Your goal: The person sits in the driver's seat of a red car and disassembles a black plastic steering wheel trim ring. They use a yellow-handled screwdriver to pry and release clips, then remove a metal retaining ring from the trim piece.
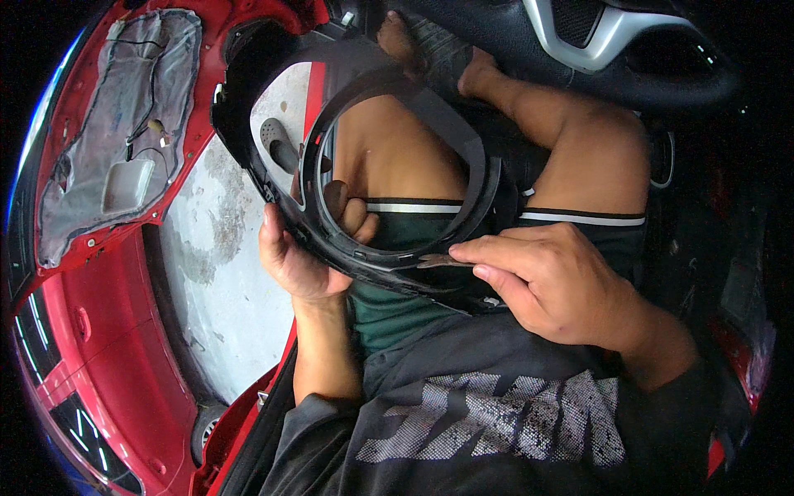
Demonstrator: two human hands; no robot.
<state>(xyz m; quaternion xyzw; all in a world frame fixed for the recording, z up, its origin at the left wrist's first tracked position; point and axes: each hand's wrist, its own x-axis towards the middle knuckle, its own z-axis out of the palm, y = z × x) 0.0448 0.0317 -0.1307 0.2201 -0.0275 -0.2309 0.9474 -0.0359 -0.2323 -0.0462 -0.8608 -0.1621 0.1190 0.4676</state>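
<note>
A black plastic trim panel (240,99) with a large round opening is tilted above my lap. My left hand (308,264) grips its lower left side, the thumb outside and the fingers curled through to the inner side. In my right hand (554,285) a thin, flat, metallic-looking tool (444,261) is pinched between thumb and index finger. Its tip touches or lies very close to the lower rim of the round opening. The exact kind of tool cannot be made out, and its rear part is hidden by my fingers.
I sit in a car, legs bent. The opened red door (157,194), its inner side covered by grey sheeting, stands at the left. A steering wheel (562,50) is at the upper right. A grey clog (279,145) lies on the concrete floor (231,273); another red car (107,306) stands beyond.
</note>
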